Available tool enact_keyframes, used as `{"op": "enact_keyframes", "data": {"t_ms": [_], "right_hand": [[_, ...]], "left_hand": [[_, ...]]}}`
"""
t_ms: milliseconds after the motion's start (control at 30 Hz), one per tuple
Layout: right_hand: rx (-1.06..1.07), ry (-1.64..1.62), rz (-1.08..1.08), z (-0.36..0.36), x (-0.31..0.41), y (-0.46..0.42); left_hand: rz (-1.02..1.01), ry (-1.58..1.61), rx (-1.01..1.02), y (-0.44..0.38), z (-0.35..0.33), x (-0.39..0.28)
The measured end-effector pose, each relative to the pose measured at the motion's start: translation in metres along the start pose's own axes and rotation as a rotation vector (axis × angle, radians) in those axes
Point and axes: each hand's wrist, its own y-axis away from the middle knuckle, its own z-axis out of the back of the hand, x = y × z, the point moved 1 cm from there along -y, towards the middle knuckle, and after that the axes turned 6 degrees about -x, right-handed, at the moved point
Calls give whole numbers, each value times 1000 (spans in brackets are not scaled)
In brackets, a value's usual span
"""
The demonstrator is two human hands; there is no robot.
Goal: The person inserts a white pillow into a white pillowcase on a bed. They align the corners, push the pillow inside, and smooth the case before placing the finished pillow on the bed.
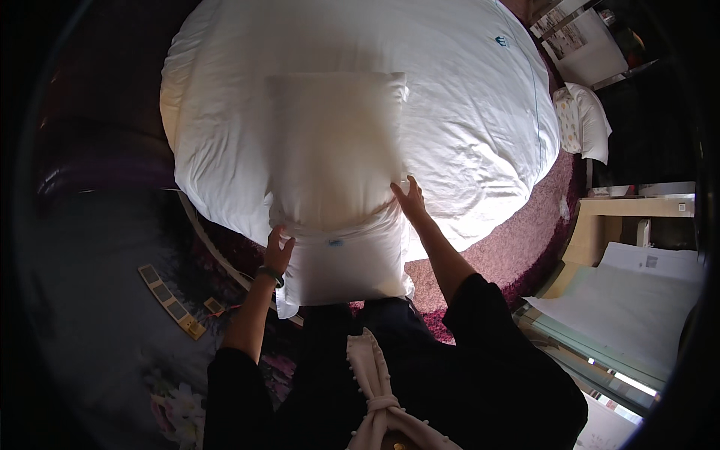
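Observation:
A white pillow (337, 152) lies lengthwise before me on a white bed cover. Its near part is wrapped in smooth white fabric (351, 270) with a small blue label (336, 243); a creased edge or fold slants across between my hands. At the left end of that fold is my left hand (278, 251), thumb and fingers apart, fingertips at the pillow's side. Farther up the opposite side, my right hand (410, 201) has its thumb and fingers spread against the pillow's edge. Whether either hand pinches any fabric is hard to see.
The white cover (472, 124) spreads over a large rounded bed. Purple carpet (500, 247) shows at its right. Two pillows (582, 124) stand beyond it. A wooden desk (613, 208) bears paper sheets (635, 304). A power strip (171, 302) lies at my left.

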Motion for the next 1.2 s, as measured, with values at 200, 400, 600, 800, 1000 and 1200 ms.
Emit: {"op": "enact_keyframes", "data": {"t_ms": [200,400,600,800,1000,1200], "right_hand": [[373,-443,-413,-36,-50,-23],[587,-978,-392,-27,-16,37],[718,-1125,-424,10,68,142],[642,-1208,-342,81,117,181],[395,-983,-4,125,146,189],[556,-750,158,67,134,166]], "left_hand": [[223,247,41,37,-20,-13],[690,550,-120,59,-20,-65],[762,604,-237,57,5,-105],[436,785,185,32,-29,-158],[303,909,396,-14,-81,-195],[426,1065,719,-43,-99,-130]]}}
